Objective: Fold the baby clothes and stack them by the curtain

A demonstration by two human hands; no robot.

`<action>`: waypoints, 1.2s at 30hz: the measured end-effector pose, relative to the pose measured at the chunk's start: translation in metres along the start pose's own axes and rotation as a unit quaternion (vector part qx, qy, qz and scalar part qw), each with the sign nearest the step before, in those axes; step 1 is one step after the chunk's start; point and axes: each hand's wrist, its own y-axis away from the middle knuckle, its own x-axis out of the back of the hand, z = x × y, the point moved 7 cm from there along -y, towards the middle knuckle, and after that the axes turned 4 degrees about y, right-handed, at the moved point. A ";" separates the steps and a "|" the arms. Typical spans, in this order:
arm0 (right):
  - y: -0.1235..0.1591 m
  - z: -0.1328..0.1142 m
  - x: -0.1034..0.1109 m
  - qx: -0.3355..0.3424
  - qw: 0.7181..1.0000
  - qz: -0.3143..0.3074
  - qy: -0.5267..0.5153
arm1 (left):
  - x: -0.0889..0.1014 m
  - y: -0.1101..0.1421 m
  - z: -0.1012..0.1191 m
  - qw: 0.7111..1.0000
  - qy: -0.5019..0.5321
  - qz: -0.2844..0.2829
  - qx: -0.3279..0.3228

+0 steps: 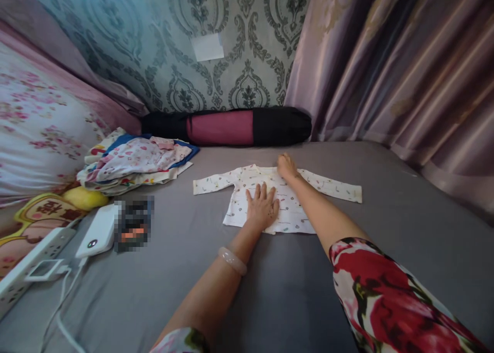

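Observation:
A small white long-sleeved baby shirt (239,183) with tiny prints lies spread flat on the grey bed sheet (386,240), sleeves stretched out to both sides. My left hand (263,207) rests flat on the shirt's lower body, fingers spread, a pale bangle on the wrist. My right hand (286,166) reaches farther, lying at the shirt's neckline near the right shoulder; its fingers press down on the fabric and I cannot see whether they pinch it.
A pile of folded children's clothes (135,160) sits at the back left. A black and maroon bolster (231,127) lies along the patterned wall. A white power bank (98,232), a power strip (27,265) with cables and a yellow object (83,197) lie at the left. Curtains hang on the right.

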 end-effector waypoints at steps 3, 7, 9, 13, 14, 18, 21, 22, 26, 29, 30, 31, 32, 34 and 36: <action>-0.004 -0.034 -0.012 0.065 0.997 -0.051 0.010 | 0.001 0.001 -0.003 1.000 0.011 0.017 0.023; -0.005 -0.068 -0.027 0.101 0.990 -0.096 0.015 | 0.002 0.002 -0.011 0.997 0.009 0.029 0.077; -0.004 -0.074 -0.031 0.099 0.989 -0.105 0.019 | 0.002 0.002 -0.012 0.996 0.005 0.028 0.090; -0.001 -0.075 -0.032 0.099 0.990 -0.101 0.025 | 0.002 0.002 -0.011 0.996 0.004 0.027 0.089; 0.000 -0.075 -0.031 0.100 0.990 -0.092 0.024 | 0.001 0.002 -0.011 0.996 0.004 0.025 0.089; 0.005 -0.073 -0.031 0.099 0.994 -0.046 0.019 | 0.000 0.003 -0.011 0.996 0.003 0.020 0.089; 0.007 -0.073 -0.036 0.092 0.995 -0.036 0.024 | 0.000 0.002 -0.012 0.996 0.000 0.013 0.089; 0.007 -0.074 -0.037 0.092 0.995 -0.036 0.026 | 0.000 0.002 -0.012 0.996 -0.001 0.009 0.091; 0.010 -0.075 -0.034 0.099 0.994 -0.051 0.007 | 0.001 0.001 -0.014 0.995 -0.008 -0.006 0.097; 0.017 -0.070 -0.025 0.103 0.992 -0.070 -0.012 | 0.002 0.001 -0.014 0.995 -0.013 0.002 0.096; 0.021 -0.066 -0.020 0.103 0.992 -0.075 -0.016 | 0.002 0.001 -0.014 0.995 -0.014 0.004 0.096; 0.026 -0.061 -0.015 0.104 0.991 -0.078 -0.024 | 0.002 0.001 -0.014 0.995 -0.015 0.004 0.095; 0.032 -0.054 -0.009 0.102 0.991 -0.078 -0.037 | 0.001 0.001 -0.014 0.995 -0.016 0.005 0.095; 0.044 -0.032 0.004 0.084 0.992 -0.068 -0.070 | 0.002 0.002 -0.014 0.996 -0.018 0.007 0.091; 0.057 -0.002 0.019 0.040 0.993 -0.044 -0.103 | 0.002 0.002 -0.013 0.996 -0.019 0.011 0.081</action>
